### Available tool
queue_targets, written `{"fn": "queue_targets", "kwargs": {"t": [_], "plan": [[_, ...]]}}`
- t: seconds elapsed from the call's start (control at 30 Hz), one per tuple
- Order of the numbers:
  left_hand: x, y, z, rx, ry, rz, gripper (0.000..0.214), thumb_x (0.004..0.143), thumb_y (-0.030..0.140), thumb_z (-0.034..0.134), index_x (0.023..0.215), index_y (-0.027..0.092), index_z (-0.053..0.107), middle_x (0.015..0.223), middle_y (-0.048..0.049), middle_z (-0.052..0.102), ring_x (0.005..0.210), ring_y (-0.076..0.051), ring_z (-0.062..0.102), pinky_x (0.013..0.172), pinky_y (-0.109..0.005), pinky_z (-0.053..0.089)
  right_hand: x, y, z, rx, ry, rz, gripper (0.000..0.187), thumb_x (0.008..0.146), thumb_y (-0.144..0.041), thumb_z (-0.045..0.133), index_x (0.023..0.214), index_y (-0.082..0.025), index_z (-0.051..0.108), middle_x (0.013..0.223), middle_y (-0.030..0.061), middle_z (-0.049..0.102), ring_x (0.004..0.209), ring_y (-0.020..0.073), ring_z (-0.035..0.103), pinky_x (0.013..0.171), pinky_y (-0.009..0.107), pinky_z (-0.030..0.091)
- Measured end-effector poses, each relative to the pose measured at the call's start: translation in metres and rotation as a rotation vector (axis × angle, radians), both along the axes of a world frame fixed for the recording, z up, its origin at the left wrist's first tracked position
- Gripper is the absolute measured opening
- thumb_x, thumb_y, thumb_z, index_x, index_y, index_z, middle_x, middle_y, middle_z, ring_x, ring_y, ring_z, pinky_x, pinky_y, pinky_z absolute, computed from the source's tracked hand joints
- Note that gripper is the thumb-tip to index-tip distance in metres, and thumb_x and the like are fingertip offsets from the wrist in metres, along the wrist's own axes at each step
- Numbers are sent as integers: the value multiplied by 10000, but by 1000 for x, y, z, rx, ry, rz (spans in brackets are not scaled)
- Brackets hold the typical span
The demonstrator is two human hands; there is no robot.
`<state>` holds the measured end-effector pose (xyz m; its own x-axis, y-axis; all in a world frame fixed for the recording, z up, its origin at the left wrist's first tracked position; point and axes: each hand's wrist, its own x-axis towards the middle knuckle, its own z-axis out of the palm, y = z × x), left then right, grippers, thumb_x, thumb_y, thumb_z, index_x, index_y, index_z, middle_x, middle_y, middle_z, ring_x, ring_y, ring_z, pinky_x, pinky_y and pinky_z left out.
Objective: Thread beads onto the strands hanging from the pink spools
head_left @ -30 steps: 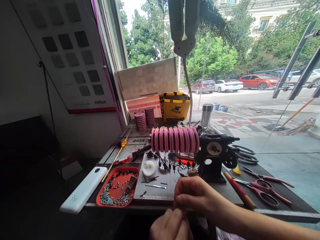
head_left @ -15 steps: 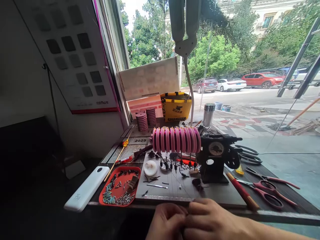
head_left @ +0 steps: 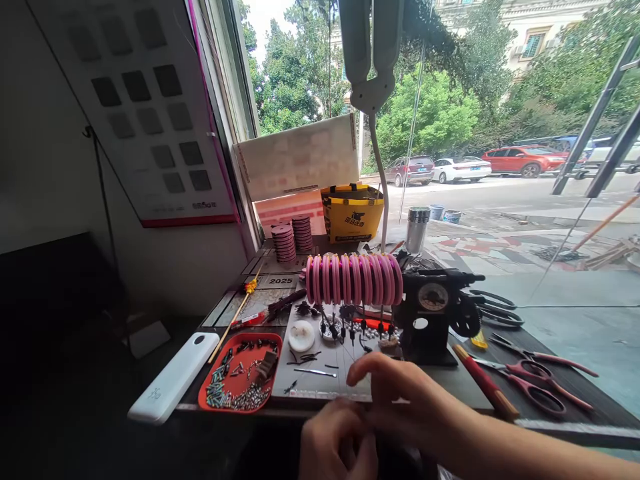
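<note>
My left hand (head_left: 336, 437) is low at the table's front edge, its fingers curled and pressed together. Whatever they hold, if anything, is too small to make out. Beside it, my right hand (head_left: 407, 397) has its forefinger lifted and bent, apart from the other fingers, which meet the left fingertips and are partly hidden. Beyond the hands is a grey board (head_left: 313, 387) with a thin metal tool (head_left: 315, 372) on it. Above the board a row of pink discs (head_left: 354, 280) sits on a black machine (head_left: 431, 313), with thin lines and small dark weights hanging below.
A red tray (head_left: 240, 373) of small metal parts and a white power bank (head_left: 174, 379) lie to the left. Red-handled scissors (head_left: 537, 390), pliers (head_left: 555, 360) and a red-brown stick (head_left: 485, 383) lie right. Stacked pink discs (head_left: 284, 243) and a yellow bag (head_left: 353, 217) stand behind.
My right forefinger has lifted up and away from the left hand, over the board. The left hand has turned slightly and stays low.
</note>
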<state>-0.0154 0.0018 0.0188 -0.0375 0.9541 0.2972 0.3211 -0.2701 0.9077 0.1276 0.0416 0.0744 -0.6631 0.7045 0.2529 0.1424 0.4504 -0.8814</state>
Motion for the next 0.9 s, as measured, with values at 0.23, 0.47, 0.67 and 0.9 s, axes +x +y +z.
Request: {"fn": "queue_targets", "kwargs": {"t": [0.23,0.47,0.67,0.9], "plan": [[-4,13,19,-820,-688,-193,30,444,164,507,428,167,481,427,50,434,418,-60,395,435,-199,243,15,-10,-13,990,-352,154,316,955,-240,282,939,-115,572,660,40,591,537,154,466,501,261,386],[-6,7,8,-488,-441,-177,205,535,308,693,478,151,573,633,-28,554,492,-108,465,463,-248,276,2,-8,-16,681,-104,165,367,946,-271,308,744,-170,597,674,41,646,607,132,530,572,233,400],[3,-3,-2,69,23,78,280,776,345,529,604,165,656,664,-20,478,447,-82,356,434,-260,246,-11,0,-10,-137,121,-66,190,805,-279,572,672,-146,596,606,-5,579,578,117,527,554,205,404],[-4,7,-10,-253,-260,-98,282,670,383,617,528,150,545,698,15,447,384,-33,354,352,-226,209,-7,1,4,2,-1,50,189,817,-204,558,641,-143,588,609,-25,535,563,85,477,544,173,380]]}}
